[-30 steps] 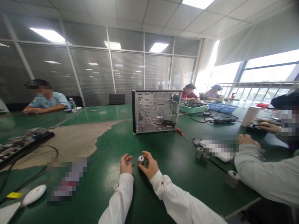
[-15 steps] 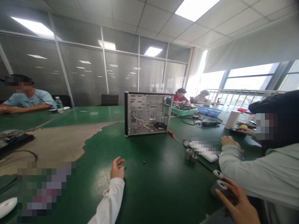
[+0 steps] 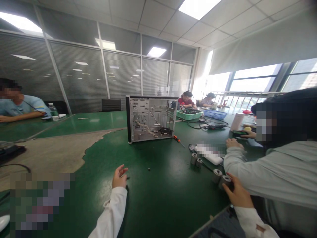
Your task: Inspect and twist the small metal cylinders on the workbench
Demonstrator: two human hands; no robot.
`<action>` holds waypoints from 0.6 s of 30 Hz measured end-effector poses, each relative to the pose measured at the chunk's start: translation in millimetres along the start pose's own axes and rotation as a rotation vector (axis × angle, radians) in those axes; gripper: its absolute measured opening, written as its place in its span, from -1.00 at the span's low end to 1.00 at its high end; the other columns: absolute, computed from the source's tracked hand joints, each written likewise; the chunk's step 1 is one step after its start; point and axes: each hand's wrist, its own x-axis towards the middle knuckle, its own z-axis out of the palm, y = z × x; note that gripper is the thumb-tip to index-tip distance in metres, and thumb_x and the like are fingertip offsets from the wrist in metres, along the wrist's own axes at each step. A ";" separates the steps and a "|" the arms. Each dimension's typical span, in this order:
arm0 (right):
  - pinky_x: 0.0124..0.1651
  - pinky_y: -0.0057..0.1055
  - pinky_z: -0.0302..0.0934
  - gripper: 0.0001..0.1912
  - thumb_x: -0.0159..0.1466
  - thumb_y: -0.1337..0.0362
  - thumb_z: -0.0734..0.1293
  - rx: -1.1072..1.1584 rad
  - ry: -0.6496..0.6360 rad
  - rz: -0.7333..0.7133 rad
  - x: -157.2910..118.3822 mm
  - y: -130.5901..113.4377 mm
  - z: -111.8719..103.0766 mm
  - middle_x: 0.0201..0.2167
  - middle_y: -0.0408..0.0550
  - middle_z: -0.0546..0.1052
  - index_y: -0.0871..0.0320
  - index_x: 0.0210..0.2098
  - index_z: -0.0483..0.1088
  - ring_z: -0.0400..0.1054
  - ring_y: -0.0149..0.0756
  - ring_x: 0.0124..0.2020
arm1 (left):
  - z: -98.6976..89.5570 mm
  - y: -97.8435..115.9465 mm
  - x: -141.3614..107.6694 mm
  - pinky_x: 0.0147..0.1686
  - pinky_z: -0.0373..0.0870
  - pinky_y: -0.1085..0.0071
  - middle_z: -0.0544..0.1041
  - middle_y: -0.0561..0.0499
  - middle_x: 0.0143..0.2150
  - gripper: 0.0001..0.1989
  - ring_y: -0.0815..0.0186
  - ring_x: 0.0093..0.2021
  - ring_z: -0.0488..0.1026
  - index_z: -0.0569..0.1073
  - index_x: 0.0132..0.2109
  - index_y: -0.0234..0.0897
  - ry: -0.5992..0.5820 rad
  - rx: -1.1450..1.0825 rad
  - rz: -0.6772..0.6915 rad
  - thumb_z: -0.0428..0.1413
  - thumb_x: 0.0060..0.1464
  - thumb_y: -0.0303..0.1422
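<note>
Right hand [image 3: 239,195] has thumb and fingers round a cylinder [image 3: 225,182], front-right of the case [image 3: 162,114], where three more cylinders [image 3: 217,176] already stand! Left hand [image 3: 120,177], seemingly empty, fingers loosely apart, front-left; one tiny piece [image 3: 149,169] sits directly before the case, left ungrouped.

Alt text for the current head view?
A person's right hand curves around a grey cylinder, beside another cylinder on a green table. The left hand is loosely curled, holding nothing visible. Beyond stands an open-sided computer case, an orange-handled screwdriver beside it.
</note>
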 end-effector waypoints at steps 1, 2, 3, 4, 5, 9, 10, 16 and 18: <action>-0.27 -0.29 0.24 -0.44 0.01 0.10 0.12 0.009 0.002 -0.015 3.0 -1.2 2.5 -0.20 0.08 0.39 0.22 -0.02 0.10 0.34 -0.15 -0.23 | 0.2 0.0 -0.1 -0.61 0.18 0.58 0.42 0.00 -0.41 -0.48 0.28 -0.28 0.37 0.27 -0.21 -0.25 -0.001 -0.002 0.000 -0.13 -0.48 -0.59; -0.25 -0.27 0.23 -0.44 0.01 0.11 0.12 0.010 0.028 -0.035 5.3 -3.9 4.3 -0.20 0.09 0.38 0.24 -0.03 0.10 0.33 -0.14 -0.22 | 0.2 -0.1 0.1 -0.61 0.18 0.58 0.42 0.00 -0.41 -0.48 0.28 -0.28 0.37 0.27 -0.21 -0.25 -0.002 -0.005 0.000 -0.13 -0.48 -0.59; -0.21 -0.23 0.20 -0.44 0.02 0.12 0.12 0.001 0.082 -0.064 6.5 -9.0 5.6 -0.18 0.12 0.37 0.26 -0.03 0.10 0.30 -0.12 -0.20 | 0.2 -0.4 0.3 -0.61 0.18 0.58 0.42 0.00 -0.41 -0.49 0.29 -0.29 0.37 0.27 -0.21 -0.26 -0.003 -0.009 -0.001 -0.13 -0.48 -0.59; -0.15 -0.19 0.16 -0.45 0.02 0.13 0.13 -0.011 0.161 -0.104 6.3 -17.0 6.4 -0.15 0.14 0.34 0.27 -0.02 0.10 0.26 -0.09 -0.15 | 0.1 -0.8 0.6 -0.62 0.18 0.58 0.42 0.00 -0.41 -0.49 0.29 -0.29 0.37 0.27 -0.22 -0.26 -0.004 -0.013 -0.002 -0.13 -0.48 -0.59; -0.09 -0.14 0.10 -0.46 0.03 0.15 0.14 -0.019 0.245 -0.158 4.8 -28.3 7.2 -0.12 0.16 0.31 0.27 -0.03 0.10 0.22 -0.07 -0.10 | 0.0 -1.2 1.1 -0.62 0.17 0.58 0.42 0.00 -0.41 -0.49 0.29 -0.30 0.37 0.28 -0.22 -0.26 -0.005 -0.015 -0.002 -0.13 -0.47 -0.59; 0.01 -0.15 -0.01 -0.57 0.09 0.28 0.12 0.088 0.245 -0.445 -14.4 -103.8 16.4 -0.05 0.10 0.25 0.21 -0.03 0.12 0.10 -0.15 -0.01 | -1.3 -2.9 3.2 -0.62 0.18 0.57 0.43 0.00 -0.41 -0.50 0.29 -0.31 0.37 0.28 -0.22 -0.26 -0.036 -0.022 -0.006 -0.11 -0.46 -0.59; 0.01 -0.19 0.01 -0.59 0.11 0.31 0.10 0.110 0.103 -0.525 -20.9 -127.2 21.9 -0.05 0.08 0.25 0.19 -0.03 0.12 0.09 -0.20 0.00 | -1.8 -3.3 3.7 -0.61 0.19 0.57 0.43 0.00 -0.40 -0.50 0.29 -0.31 0.37 0.28 -0.21 -0.26 -0.055 -0.021 -0.012 -0.11 -0.46 -0.59; 0.00 -0.31 0.01 -0.48 0.09 0.41 0.10 0.073 -0.501 -0.819 -35.8 -246.6 77.4 0.08 -0.02 0.11 0.06 0.07 0.04 0.01 -0.26 0.05 | -1.3 -5.2 2.6 -0.59 0.21 0.55 0.44 0.01 -0.41 -0.52 0.32 -0.35 0.38 0.29 -0.21 -0.26 -0.018 0.020 0.015 -0.11 -0.42 -0.60; -0.04 -0.30 0.04 -0.49 0.10 0.46 0.09 0.022 -0.502 -0.821 -29.9 -270.3 97.7 0.07 -0.03 0.14 0.02 0.04 0.08 0.04 -0.24 0.01 | 0.0 -5.4 1.3 -0.57 0.22 0.55 0.45 0.01 -0.42 -0.52 0.33 -0.36 0.38 0.30 -0.22 -0.26 0.000 0.040 0.036 -0.11 -0.42 -0.61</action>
